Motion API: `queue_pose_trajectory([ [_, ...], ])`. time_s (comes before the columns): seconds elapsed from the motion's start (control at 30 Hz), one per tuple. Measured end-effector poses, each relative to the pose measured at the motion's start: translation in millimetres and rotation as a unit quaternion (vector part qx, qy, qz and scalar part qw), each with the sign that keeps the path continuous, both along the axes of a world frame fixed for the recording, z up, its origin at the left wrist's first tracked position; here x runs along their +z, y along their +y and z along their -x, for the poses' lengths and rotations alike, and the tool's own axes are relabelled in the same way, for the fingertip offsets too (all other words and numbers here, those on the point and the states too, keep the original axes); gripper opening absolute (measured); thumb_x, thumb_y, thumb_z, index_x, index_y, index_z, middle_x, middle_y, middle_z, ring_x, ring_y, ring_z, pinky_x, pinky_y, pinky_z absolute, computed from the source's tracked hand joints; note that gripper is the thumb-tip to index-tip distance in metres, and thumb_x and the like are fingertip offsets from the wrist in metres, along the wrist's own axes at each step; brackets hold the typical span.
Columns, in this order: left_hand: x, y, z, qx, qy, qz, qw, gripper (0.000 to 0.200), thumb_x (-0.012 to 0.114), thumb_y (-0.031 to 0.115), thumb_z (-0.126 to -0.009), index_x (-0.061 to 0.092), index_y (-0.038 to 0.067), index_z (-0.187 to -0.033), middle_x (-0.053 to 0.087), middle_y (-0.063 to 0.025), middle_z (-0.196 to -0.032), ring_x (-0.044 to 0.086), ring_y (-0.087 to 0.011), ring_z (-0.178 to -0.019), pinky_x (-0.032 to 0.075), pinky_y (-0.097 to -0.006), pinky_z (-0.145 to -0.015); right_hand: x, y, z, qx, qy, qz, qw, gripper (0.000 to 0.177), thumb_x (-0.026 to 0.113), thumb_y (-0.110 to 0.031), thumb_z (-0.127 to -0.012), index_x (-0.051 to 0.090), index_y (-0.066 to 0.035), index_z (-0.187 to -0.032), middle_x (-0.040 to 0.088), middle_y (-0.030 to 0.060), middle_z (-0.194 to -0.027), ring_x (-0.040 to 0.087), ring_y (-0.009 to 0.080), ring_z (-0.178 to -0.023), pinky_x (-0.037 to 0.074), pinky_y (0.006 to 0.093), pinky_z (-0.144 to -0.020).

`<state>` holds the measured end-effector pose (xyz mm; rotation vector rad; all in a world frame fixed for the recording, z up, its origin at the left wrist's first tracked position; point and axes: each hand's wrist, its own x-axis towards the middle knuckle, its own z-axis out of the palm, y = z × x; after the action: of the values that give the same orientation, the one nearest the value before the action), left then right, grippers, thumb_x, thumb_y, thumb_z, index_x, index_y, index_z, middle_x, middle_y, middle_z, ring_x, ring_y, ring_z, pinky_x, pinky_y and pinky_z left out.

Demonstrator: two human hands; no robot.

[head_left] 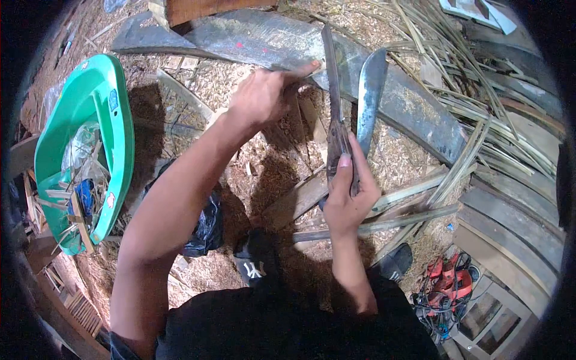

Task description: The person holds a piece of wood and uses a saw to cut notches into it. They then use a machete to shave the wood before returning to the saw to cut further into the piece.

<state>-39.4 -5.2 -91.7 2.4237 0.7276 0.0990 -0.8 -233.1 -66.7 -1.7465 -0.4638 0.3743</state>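
Note:
My right hand (351, 198) is wrapped around the dark wooden handle (341, 147) of a narrow-bladed knife (333, 78), its long dark blade pointing away from me. Just right of it is a wide, curved machete blade (370, 96), whose lower end is hidden behind my right hand. My left hand (264, 95) is curled at the near edge of a long grey plank (270, 45). One finger reaches forward over the plank toward a small pale bit at its tip. The other fingers are hidden from view, so what they grip cannot be made out.
A green plastic tub (123, 144) with wood scraps stands at left. Thin wooden strips (480, 138) are heaped at right, above stacked boards (510, 210). Red power tools (450, 285) with cables lie at lower right. Shavings (390, 165) cover the floor; a black plastic bag (206, 231) lies near my feet.

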Motion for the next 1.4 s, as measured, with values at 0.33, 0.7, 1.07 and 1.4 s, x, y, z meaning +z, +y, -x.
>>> queue_pose_trajectory([
  [0.33, 0.2, -3.0, -2.4, -0.005, 0.024, -0.005, 1.0, 0.057, 0.065, 0.017, -0.091, 0.058, 0.037, -0.144, 0.075, -0.0171, -0.11, 0.073, -0.0384, -0.096, 0.059, -0.0479, -0.09, -17.8, -27.8, 15.4, 0.025, -0.028, 0.044, 0.998, 0.039, 0.054, -0.008, -0.103, 0.058, 0.012, -0.136, 0.071, 0.0261, -0.121, 0.068, 0.026, -0.115, 0.052, 0.0354, -0.097],
  [0.7, -9.1, 6.6, -6.7, -0.001, -0.013, -0.006, 1.0, 0.061, 0.061, 0.01, -0.091, 0.056, 0.037, -0.145, 0.074, -0.0185, -0.107, 0.072, -0.0408, -0.095, 0.058, -0.0494, -0.089, -13.3, -25.5, 15.9, 0.021, -0.056, 0.035, 0.998, 0.039, 0.053, -0.008, -0.103, 0.06, 0.01, -0.136, 0.072, 0.0215, -0.12, 0.069, 0.0193, -0.102, 0.052, 0.0311, -0.086],
  [1.07, -4.3, 11.9, -6.7, 0.007, -0.001, 0.011, 1.0, 0.057, 0.061, 0.014, -0.094, 0.055, 0.038, -0.146, 0.069, -0.0245, -0.108, 0.068, -0.0436, -0.101, 0.055, -0.0511, -0.087, 17.7, -19.9, -3.1, 0.008, 0.037, 0.007, 0.999, 0.038, 0.056, -0.012, -0.104, 0.061, 0.011, -0.134, 0.072, 0.0214, -0.121, 0.068, 0.0235, -0.112, 0.052, 0.0342, -0.095],
  [1.4, -12.7, 7.3, -4.1, -0.013, 0.002, 0.012, 1.0, 0.074, 0.062, 0.005, -0.085, 0.051, 0.041, -0.149, 0.073, -0.0193, -0.11, 0.069, -0.0422, -0.1, 0.058, -0.0494, -0.089, -10.7, -3.6, 1.7, 0.003, -0.03, 0.001, 1.0, 0.038, 0.057, -0.011, -0.104, 0.06, 0.012, -0.134, 0.073, 0.0208, -0.116, 0.069, 0.0172, -0.098, 0.054, 0.0306, -0.084],
])
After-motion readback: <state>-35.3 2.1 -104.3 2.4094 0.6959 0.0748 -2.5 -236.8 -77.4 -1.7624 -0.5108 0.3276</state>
